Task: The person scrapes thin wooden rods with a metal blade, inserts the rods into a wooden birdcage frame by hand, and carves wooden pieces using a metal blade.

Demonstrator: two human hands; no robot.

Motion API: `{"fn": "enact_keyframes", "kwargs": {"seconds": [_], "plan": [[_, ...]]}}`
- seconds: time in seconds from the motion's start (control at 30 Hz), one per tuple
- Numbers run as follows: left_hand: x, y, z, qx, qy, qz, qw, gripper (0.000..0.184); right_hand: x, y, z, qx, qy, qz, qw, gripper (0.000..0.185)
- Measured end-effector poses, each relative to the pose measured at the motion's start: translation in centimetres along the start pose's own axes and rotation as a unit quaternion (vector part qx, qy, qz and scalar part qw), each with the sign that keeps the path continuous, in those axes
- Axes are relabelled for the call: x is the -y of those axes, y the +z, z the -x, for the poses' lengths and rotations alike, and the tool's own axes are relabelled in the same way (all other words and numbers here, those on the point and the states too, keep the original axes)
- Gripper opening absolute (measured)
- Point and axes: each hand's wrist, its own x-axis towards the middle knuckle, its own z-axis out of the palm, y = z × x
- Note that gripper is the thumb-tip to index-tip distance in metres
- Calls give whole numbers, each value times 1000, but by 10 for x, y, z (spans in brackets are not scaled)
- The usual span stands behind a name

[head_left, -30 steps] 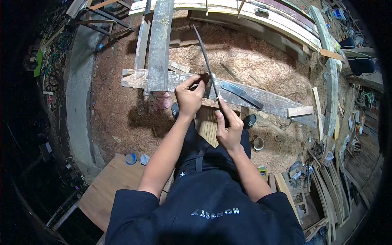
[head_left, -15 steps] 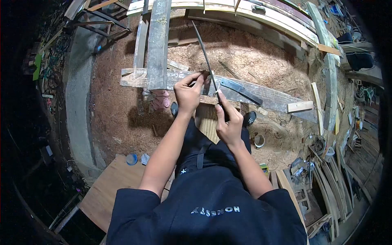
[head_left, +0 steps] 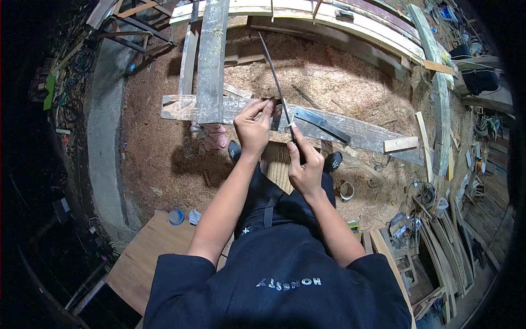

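Observation:
My right hand (head_left: 307,170) is closed round the dark handle of a long knife (head_left: 274,71), its thin blade seen nearly edge-on and pointing away up the view. The index finger lies along the blade's base, where a small pale sliver (head_left: 291,125) shows. Close to the blade's left side, my left hand (head_left: 254,125) pinches a small dark piece, mostly hidden by the fingers. Below both hands runs a worn grey plank (head_left: 356,131). On it, right of the blade, lies a broad-bladed knife (head_left: 323,125) with a black handle.
Wood shavings (head_left: 350,82) cover the floor. An upright-running board (head_left: 210,66) crosses the plank at left, near a pink cloth (head_left: 215,137). A wood offcut (head_left: 400,144) sits at the plank's right end. A striped wooden seat (head_left: 278,170) shows between the legs.
The hands and knife hold nearly the same place. The whole view has shifted very slightly; both hands keep their grip.

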Motion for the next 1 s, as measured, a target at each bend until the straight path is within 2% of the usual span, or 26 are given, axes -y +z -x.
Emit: {"fn": "enact_keyframes", "kwargs": {"seconds": [0.27,0.43,0.5,0.53,0.57,0.63,0.73,0.83,0.93,1.0], "plan": [[10,-2,0,1,-4,-15,1000,9,6,0,-2,9,25,-9,1000,40],[3,1,-5,11,-30,29,999,8,28,-7,-9,-36,-46,-30,998,39],[-7,0,-5,13,-7,-40,999,7,18,1,-8,-34,-25,-26,999,38],[-7,2,-4,4,-79,51,996,8,13,5,-7,-32,-4,-21,999,37],[-11,3,-1,-20,-45,27,998,9,8,5,-10,1,38,0,999,36],[-2,-1,-3,-13,3,-20,1000,10,2,8,-11,-15,-3,-9,1000,36],[6,-5,-2,-4,16,-36,999,10,0,10,-8,-13,-2,-8,1000,38],[9,-7,-2,14,-21,-7,1000,10,1,11,-8,-7,-5,14,1000,39],[5,-5,-3,3,1,-37,999,10,3,10,-9,0,9,11,1000,40],[4,-3,-4,5,-16,-16,1000,10,2,11,-10,-11,9,-1,1000,39]]}}
